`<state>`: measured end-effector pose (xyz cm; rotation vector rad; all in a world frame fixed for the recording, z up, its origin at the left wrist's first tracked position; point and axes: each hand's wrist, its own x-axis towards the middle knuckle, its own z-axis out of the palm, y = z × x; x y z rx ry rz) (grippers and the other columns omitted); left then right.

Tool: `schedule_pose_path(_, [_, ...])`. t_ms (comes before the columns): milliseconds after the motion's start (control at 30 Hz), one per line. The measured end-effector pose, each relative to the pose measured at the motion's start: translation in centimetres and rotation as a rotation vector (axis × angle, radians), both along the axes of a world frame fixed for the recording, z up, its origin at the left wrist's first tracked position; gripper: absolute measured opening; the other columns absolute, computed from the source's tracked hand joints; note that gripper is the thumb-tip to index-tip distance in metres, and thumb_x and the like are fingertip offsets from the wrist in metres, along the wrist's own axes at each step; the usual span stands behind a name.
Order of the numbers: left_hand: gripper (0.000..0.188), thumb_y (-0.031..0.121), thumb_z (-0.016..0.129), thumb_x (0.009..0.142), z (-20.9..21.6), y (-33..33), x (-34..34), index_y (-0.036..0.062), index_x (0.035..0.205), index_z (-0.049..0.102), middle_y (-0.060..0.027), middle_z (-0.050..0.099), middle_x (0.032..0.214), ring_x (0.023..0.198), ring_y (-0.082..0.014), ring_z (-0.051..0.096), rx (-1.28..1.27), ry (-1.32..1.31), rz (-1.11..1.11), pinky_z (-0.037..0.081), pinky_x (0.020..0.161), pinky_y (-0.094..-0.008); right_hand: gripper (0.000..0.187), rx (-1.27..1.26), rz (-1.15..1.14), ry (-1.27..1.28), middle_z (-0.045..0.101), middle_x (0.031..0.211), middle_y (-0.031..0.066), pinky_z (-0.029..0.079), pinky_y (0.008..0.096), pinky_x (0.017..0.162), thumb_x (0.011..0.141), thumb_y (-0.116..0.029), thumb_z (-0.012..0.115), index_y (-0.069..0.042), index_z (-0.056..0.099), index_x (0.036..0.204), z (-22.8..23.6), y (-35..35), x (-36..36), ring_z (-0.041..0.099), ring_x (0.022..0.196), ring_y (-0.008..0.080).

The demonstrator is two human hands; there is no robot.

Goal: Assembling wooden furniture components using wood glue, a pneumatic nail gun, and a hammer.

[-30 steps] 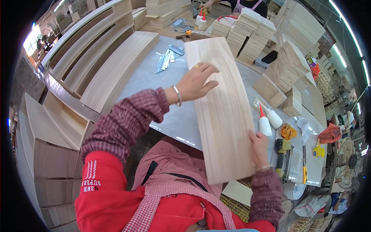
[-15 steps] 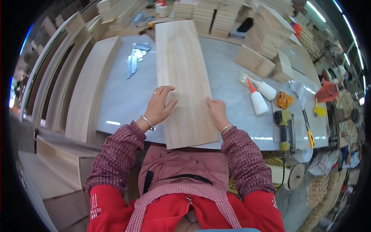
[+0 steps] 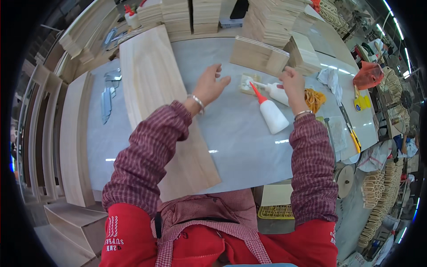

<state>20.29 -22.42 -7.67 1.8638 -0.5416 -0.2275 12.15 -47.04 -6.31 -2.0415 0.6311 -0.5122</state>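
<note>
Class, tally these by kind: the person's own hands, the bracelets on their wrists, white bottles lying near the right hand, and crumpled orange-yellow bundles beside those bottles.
Hands: 2 (left hand, right hand)
Bracelets: 2 (left bracelet, right bracelet)
White bottles: 2 (red-tipped bottle, second bottle)
Crumpled orange-yellow bundle: 1
Total: 7

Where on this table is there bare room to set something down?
The widest bare patch of table lies between the board and the near bottle. A narrower one lies left of the board, short of the metal strips. Crowded: around the right hand, with far bottle, block and orange cloth. Wood stacks line the back.
</note>
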Motion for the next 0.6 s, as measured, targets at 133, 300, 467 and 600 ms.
schedule_pose_path(133, [0.059,0.021,0.064,0.083,-0.9,-4.5,4.4,-0.0075,0.13,0.044,-0.0214,0.052,0.126,0.113,-0.0288,0.053,0.122,-0.018,0.108,0.045,0.093,-0.0343,0.04,0.053,-0.078,0.011,0.065,0.093,0.0116,0.049,0.0296,0.062,0.081,-0.017,0.061,0.006,0.058,0.113,-0.9,-3.9,3.3,0.061,0.076,0.0217])
schedule_pose_path(300, [0.06,0.023,0.064,0.081,-3.1,-8.3,7.1,-0.0084,0.129,0.045,-0.0231,0.052,0.125,0.112,-0.031,0.054,0.187,-0.037,0.175,0.046,0.092,-0.0359,0.034,-0.221,-0.14,0.029,0.068,0.088,0.0177,0.05,0.0392,0.071,0.079,-0.021,0.061,0.006,0.062,0.099,-4.5,-6.2,5.5,0.064,0.079,0.0346])
schedule_pose_path(467, [0.058,0.026,0.064,0.079,-3.1,-9.1,8.1,-0.0069,0.125,0.049,-0.0232,0.053,0.117,0.102,-0.0343,0.057,0.132,-0.002,0.107,0.047,0.09,-0.0384,0.035,-0.255,-0.065,0.15,0.068,0.088,0.0173,0.05,0.0396,0.072,0.078,-0.023,0.063,0.006,0.063,0.098,-2.8,-4.9,5.9,0.064,0.079,0.0343])
schedule_pose_path(600, [0.056,0.024,0.065,0.079,-3.1,-9.3,8.1,-0.0061,0.123,0.05,-0.0201,0.057,0.111,0.096,-0.0311,0.059,0.059,0.013,0.086,0.049,0.086,-0.0361,0.036,-0.358,-0.059,0.235,0.068,0.085,0.0152,0.05,0.0384,0.071,0.078,-0.026,0.065,0.005,0.063,0.097,-2.0,-4.9,5.3,0.064,0.077,0.0317])
